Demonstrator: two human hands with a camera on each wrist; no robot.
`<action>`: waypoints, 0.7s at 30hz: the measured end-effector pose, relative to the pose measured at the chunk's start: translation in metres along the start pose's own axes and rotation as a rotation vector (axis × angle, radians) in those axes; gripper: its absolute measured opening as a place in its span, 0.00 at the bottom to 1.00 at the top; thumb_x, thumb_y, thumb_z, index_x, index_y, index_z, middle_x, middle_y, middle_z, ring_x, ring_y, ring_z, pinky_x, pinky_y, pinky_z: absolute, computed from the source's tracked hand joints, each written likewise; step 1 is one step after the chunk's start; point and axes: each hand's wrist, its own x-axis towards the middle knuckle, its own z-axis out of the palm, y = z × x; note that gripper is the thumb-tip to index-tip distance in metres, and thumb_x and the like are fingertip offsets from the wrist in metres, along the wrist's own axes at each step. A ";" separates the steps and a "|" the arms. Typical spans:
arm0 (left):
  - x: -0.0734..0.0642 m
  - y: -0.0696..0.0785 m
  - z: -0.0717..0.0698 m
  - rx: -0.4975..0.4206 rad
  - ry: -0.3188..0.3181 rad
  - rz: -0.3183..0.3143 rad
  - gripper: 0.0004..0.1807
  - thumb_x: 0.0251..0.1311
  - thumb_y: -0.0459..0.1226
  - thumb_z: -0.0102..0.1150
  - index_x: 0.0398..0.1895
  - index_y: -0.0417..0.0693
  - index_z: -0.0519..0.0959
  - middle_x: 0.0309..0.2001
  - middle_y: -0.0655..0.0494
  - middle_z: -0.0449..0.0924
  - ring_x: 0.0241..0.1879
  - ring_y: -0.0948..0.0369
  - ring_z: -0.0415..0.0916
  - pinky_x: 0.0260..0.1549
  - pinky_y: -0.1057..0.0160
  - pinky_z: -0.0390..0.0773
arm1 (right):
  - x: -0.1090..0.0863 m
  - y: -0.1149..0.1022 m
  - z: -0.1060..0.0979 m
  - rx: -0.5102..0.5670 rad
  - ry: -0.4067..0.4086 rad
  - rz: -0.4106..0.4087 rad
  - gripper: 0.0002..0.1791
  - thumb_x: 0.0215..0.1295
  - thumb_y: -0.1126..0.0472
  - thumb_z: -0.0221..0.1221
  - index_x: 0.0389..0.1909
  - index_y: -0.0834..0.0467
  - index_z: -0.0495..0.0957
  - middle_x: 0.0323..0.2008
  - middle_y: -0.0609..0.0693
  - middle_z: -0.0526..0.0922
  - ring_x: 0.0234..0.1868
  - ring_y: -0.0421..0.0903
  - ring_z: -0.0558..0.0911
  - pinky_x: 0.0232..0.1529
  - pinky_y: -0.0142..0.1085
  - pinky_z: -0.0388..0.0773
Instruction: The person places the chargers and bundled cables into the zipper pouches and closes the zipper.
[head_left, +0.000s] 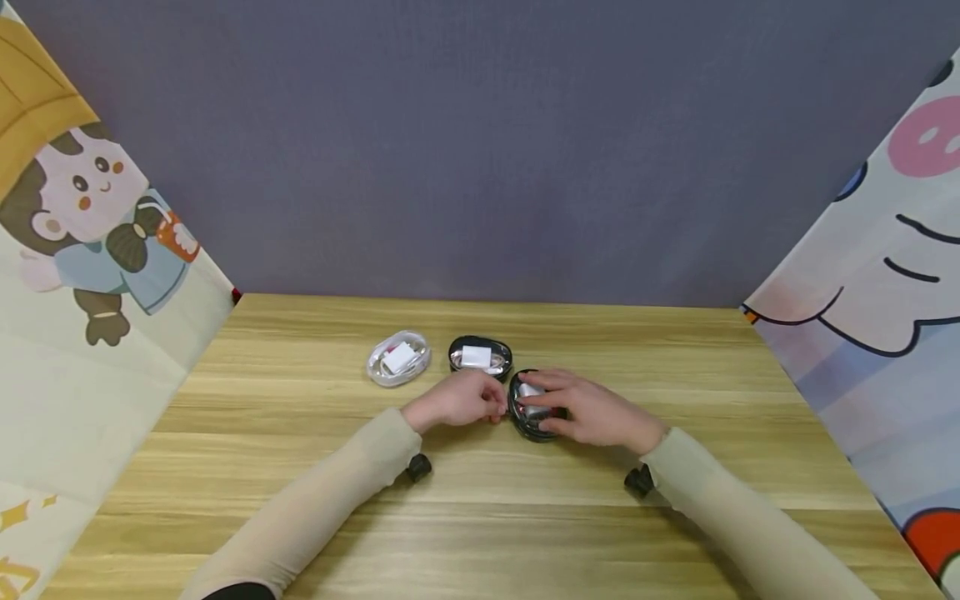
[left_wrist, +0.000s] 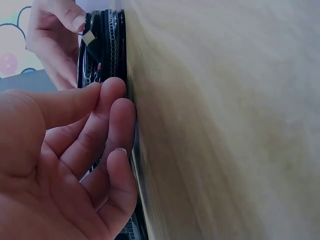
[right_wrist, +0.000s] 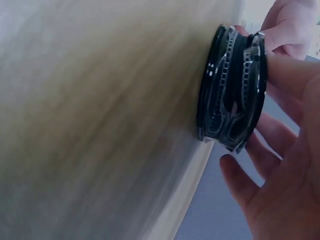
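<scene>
In the head view, a black oval zip case (head_left: pixel 527 431) with a clear top lies on the table, a white item inside it. My right hand (head_left: pixel 588 410) holds it from the right, fingers over the top and thumb at the near side. At its left edge, my left hand (head_left: pixel 461 398) pinches what looks like the small metal zipper pull (left_wrist: pixel 95 78), largely hidden by thumb and forefinger. In the left wrist view, a plug (left_wrist: pixel 89 38) with a metal tip sticks out between the zipper rows. A gap between the zipper rows shows in the right wrist view.
Behind my left hand lies another black oval case (head_left: pixel 456 356) with a white charger block (head_left: pixel 476 357) showing. Farther left is a white oval case (head_left: pixel 379 377) with a similar block. A grey partition (head_left: pixel 487 167) rises behind the wooden table (head_left: pixel 510 533).
</scene>
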 end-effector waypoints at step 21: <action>0.001 0.002 0.004 0.119 -0.058 0.089 0.11 0.65 0.36 0.63 0.23 0.55 0.81 0.22 0.68 0.80 0.25 0.69 0.75 0.34 0.66 0.74 | 0.003 -0.003 0.008 0.013 0.024 0.059 0.21 0.68 0.61 0.63 0.62 0.53 0.79 0.72 0.55 0.66 0.70 0.54 0.67 0.65 0.47 0.70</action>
